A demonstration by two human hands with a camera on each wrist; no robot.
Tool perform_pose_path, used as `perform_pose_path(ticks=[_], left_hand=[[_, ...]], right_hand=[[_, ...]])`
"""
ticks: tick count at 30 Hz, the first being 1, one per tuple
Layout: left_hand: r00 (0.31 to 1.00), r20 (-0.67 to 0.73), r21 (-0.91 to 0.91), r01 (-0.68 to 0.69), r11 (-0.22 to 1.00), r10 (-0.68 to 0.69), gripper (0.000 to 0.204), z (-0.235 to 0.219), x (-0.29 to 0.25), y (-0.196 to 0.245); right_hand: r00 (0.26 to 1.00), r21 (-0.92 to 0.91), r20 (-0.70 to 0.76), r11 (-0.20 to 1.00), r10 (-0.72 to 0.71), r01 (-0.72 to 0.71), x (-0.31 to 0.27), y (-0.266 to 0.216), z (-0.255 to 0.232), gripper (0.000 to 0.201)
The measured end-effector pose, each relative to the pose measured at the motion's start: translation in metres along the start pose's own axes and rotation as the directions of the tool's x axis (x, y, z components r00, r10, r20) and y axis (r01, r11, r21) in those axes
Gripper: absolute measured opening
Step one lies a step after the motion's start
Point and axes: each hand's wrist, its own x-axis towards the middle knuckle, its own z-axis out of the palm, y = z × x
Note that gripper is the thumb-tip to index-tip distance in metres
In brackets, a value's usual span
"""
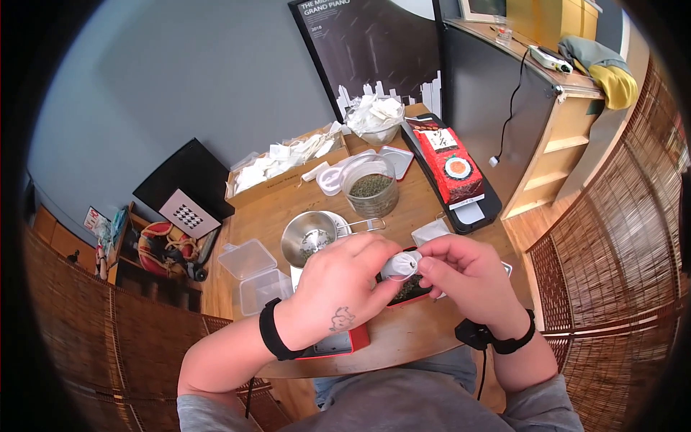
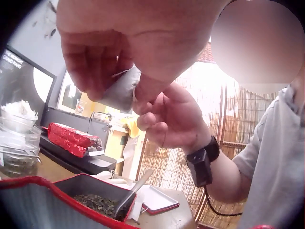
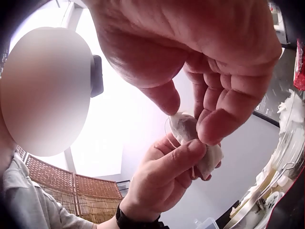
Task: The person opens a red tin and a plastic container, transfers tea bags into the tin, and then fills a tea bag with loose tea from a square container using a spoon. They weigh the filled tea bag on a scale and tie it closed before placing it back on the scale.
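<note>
A small white tea bag (image 1: 401, 266), with dark contents showing through, is held up between both hands above the table. My left hand (image 1: 349, 277) grips its body between thumb and fingers. My right hand (image 1: 471, 277) pinches its upper end with thumb and fingertips; a thin string loops out beside the thumb in the right wrist view. Beneath the hands stands a red-edged dark box (image 2: 90, 182) of loose tea leaves (image 2: 97, 204), largely hidden in the head view. A metal scoop (image 2: 135, 191) leans in those leaves.
Left of the hands stand a steel pan (image 1: 291, 237) and a clear open plastic box (image 1: 260, 291). Behind are a glass jar (image 1: 373, 205) of leaves, a carton (image 1: 284, 183) of white bags and a bowl (image 1: 378, 133) of more. A red tea packet (image 1: 450, 162) lies back right.
</note>
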Motion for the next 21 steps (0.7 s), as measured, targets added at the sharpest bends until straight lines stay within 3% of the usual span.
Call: perform_pose_path(ticks=[4, 11, 13, 14, 15, 16, 18, 21], left_hand=[[0.996, -0.023, 0.196, -0.085, 0.977, 0.091, 0.035, 0.001, 0.000, 0.000], [0.986, -0.064, 0.170, -0.143, 0.975, 0.155, 0.036, 0.004, 0.001, -0.007], [0.994, -0.093, -0.059, 0.059, 0.997, -0.065, 0.028, 0.000, 0.002, 0.000], [0.994, -0.093, -0.063, 0.060, 0.996, -0.066, 0.028, -0.004, 0.001, -0.002], [0.960, 0.097, -0.269, 0.278, 0.922, -0.261, 0.023, -0.010, -0.001, -0.008], [0.863, 0.315, -0.413, 0.500, 0.761, -0.396, 0.019, -0.015, -0.001, -0.011], [0.838, 0.332, -0.376, 0.539, 0.754, -0.433, 0.016, -0.015, 0.001, -0.008], [0.838, 0.387, -0.473, 0.538, 0.698, -0.384, 0.015, -0.007, -0.001, -0.012]], right_hand=[[0.999, 0.010, 0.043, 1.000, 0.021, -0.021, 0.001, 0.002, 0.000, 0.020], [0.994, 0.028, 0.069, 0.996, 0.083, -0.085, 0.003, 0.012, -0.005, 0.017], [0.997, 0.041, 0.040, 0.997, 0.066, -0.068, 0.004, 0.016, -0.006, 0.017], [0.997, 0.039, 0.038, 0.997, 0.069, -0.071, 0.003, 0.016, -0.007, 0.017], [0.997, 0.029, 0.031, 0.997, 0.074, -0.075, 0.003, 0.016, -0.007, 0.017], [0.996, 0.019, 0.028, 0.997, 0.079, -0.080, 0.003, 0.017, -0.006, 0.016], [0.996, 0.011, 0.034, 0.997, 0.077, -0.078, 0.004, 0.019, -0.004, 0.017], [0.998, 0.019, 0.021, 0.998, 0.059, -0.060, 0.003, 0.025, -0.001, 0.017]])
